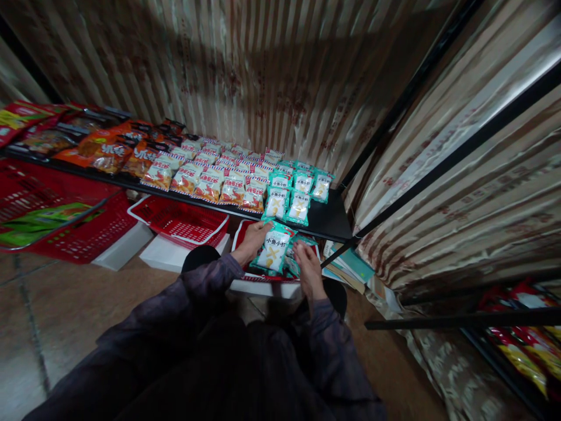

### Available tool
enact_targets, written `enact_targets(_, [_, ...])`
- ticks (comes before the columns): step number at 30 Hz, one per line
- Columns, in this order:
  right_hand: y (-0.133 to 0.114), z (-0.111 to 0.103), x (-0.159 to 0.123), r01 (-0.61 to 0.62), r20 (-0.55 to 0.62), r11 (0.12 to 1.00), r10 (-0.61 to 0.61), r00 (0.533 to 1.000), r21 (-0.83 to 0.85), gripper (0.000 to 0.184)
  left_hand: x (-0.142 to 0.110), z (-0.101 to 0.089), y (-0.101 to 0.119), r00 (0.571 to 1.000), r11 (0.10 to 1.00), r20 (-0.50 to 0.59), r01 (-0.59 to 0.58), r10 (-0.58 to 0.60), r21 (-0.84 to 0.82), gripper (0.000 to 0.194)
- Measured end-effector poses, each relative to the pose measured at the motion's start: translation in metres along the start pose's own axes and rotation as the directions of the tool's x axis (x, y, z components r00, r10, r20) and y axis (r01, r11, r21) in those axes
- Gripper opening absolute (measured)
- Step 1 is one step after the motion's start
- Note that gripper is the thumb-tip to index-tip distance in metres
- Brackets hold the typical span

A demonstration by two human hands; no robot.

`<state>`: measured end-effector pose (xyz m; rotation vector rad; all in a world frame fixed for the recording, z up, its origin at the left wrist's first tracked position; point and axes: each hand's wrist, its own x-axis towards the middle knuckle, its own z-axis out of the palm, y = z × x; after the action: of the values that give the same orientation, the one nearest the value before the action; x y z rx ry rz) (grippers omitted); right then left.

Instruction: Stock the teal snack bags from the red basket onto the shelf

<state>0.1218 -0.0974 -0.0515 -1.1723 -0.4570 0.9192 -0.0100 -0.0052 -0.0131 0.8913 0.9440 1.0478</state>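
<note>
My left hand (253,238) grips a teal snack packet (275,248) by its upper left edge, holding it upright just below the black shelf (329,221). My right hand (308,264) is closed on a second teal packet (293,264) tucked behind the first, over a red basket (240,233) on the floor. Matching teal packets (298,193) lie in rows at the shelf's right end.
Red-and-white snack packets (210,178) and orange ones (109,153) fill the shelf leftward. Two more red baskets (182,221) (56,216) sit on white boxes under it. Books (350,266) lie to the right; another shelf (521,339) of packets stands at the lower right.
</note>
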Motion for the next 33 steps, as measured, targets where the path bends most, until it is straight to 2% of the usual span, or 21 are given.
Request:
enact_targets(4, [-0.02,0.011,0.02,0.005,0.116,0.999,0.001,0.993,-0.053,0.034,-0.004,0.002,0.0,0.999,0.999,0.036,-0.014,0.013,0.045,0.043])
enact_targets(6, [-0.022,0.015,0.024,0.025,0.124,0.997,-0.016,0.992,-0.07,0.032,-0.005,0.002,0.0,0.999,0.999,0.05,-0.022,0.02,0.049,0.044])
enact_targets(10, [-0.017,0.017,0.024,0.052,0.087,0.993,-0.043,0.995,-0.103,0.032,-0.006,-0.002,0.002,0.998,0.997,0.066,-0.026,0.021,0.079,0.046])
enact_targets(16, [-0.007,0.022,0.021,0.1,0.002,0.993,-0.1,0.995,-0.055,0.03,-0.01,-0.004,0.001,0.994,0.997,0.107,-0.002,-0.007,0.075,0.05])
enact_targets(23, [-0.007,0.022,0.032,0.077,-0.175,0.997,-0.072,0.982,0.022,0.024,-0.018,-0.01,0.003,0.986,0.992,0.15,0.048,-0.065,0.114,0.044])
enact_targets(28, [-0.006,0.018,0.037,0.088,-0.208,0.996,-0.087,0.974,-0.003,0.026,-0.029,-0.014,-0.003,0.97,0.991,0.222,0.079,-0.102,0.109,0.049])
enact_targets(33, [-0.005,0.021,0.036,0.069,-0.226,0.997,-0.062,0.972,0.026,0.027,-0.031,-0.015,-0.008,0.966,0.993,0.239,0.076,-0.095,0.086,0.053])
